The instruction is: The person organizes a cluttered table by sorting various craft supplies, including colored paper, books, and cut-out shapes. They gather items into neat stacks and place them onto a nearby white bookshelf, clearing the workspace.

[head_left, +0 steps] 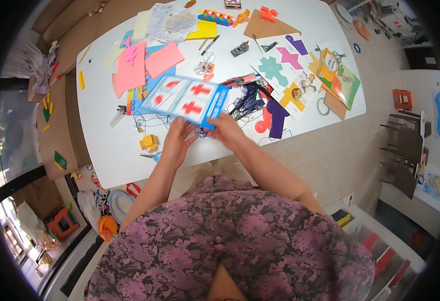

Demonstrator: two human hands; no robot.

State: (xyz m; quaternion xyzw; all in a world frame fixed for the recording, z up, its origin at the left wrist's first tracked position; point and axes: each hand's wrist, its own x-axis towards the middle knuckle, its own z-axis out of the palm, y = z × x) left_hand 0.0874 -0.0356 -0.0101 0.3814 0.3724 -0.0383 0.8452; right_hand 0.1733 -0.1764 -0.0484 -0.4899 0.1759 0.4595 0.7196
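Observation:
A flat blue-and-white packet (182,98) with red cross shapes is held tilted above the near part of the table. My right hand (226,131) grips its blue lower right corner, fingers slightly smeared by motion. At the near edge, my left hand (179,138) has its thumb against the packet and its fingers curled below. Beneath and left of the packet lie thin blue cords (147,120). Pink paper sheets (132,67) rest just beyond its left side. To its right is a tangle of dark cord (250,100).
Paper cutouts in teal (272,70), yellow (292,98) and purple (277,120) spread over the table's right side. A green booklet (348,88) and a tape roll (323,106) lie farther right. A yellow paper box (149,143) sits near the front edge, with scissors (150,156) beside it.

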